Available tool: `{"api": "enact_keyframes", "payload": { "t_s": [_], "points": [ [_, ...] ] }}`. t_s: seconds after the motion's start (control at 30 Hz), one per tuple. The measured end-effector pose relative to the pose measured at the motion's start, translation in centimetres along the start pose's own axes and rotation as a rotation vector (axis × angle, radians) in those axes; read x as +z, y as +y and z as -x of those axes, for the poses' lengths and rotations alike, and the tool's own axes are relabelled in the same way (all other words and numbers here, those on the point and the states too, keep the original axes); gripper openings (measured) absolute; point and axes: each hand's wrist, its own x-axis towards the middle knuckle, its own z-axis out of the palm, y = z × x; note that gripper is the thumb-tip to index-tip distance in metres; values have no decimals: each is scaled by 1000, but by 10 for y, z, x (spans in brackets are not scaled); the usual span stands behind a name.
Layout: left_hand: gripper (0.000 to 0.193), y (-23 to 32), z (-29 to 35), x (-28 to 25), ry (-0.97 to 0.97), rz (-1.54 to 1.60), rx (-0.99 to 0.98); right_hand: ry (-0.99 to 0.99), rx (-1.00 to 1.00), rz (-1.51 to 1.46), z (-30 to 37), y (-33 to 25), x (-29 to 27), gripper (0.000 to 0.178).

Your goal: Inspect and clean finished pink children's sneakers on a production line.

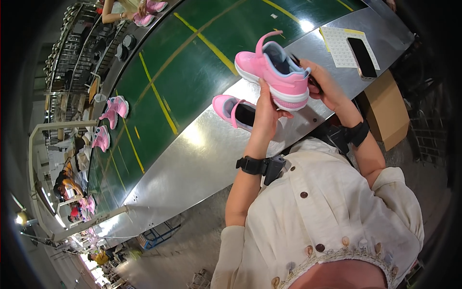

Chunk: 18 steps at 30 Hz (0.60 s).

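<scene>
A pink sneaker (279,72) with a white sole, pale blue lining and a raised strap is held up above the metal table edge, toe pointing left. My left hand (267,108) is closed round its sole from below, thumb on the near side. Beside the heel, my right hand (325,84) is curled round a dark slim tool (314,87); its kind is mostly hidden by fingers and shoe. A second pink sneaker (227,108), with a dark inside, stands on the metal table just left of my left hand, partly covered by that wrist.
A green conveyor belt (178,72) with yellow lines runs beyond the metal table (192,149). More pink sneakers (114,110) ride at its left. A phone (362,58) lies on a printed sheet (337,45) at right, above a cardboard box (387,108). Another person's hands (130,15) handle pink shoes across the belt.
</scene>
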Motion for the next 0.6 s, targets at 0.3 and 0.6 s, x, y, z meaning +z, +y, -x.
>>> {"api": "enact_keyframes", "payload": {
  "t_s": [0.3,0.6],
  "points": [
    [64,-7,11,-5,284,-294,83,225,-91,-91,-20,20,-14,20],
    [31,4,97,-96,491,-244,44,-172,-490,733,-3,34,40,23]
  ]
}}
